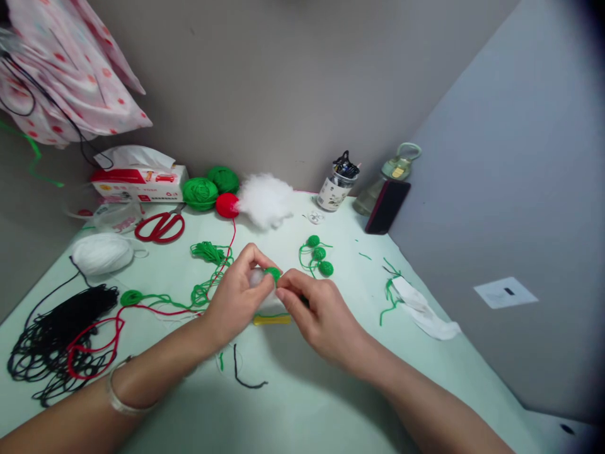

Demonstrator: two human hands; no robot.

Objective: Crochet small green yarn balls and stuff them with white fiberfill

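Between the thumb and fingers of my left hand (237,291) is a small green crocheted piece (273,273), with a tuft of white stuffing (256,276) beside it. My right hand (316,302) is closed in a pinch at the right edge of that piece; whatever its fingertips grip is too small to make out. Below the hands lies a yellow crochet hook handle (272,320), partly hidden. Just behind my right hand, several small green crocheted balls, one of them a green ball (319,253), rest on the table with yarn tails.
Fluffy stuffing (267,200), green yarn balls (200,193) and a red yarn ball (227,205) stand at the back. Red scissors (161,227), white yarn (103,253) and tangled black yarn (61,334) lie left. A pen jar (333,192), bottle and phone (387,206) stand back right.
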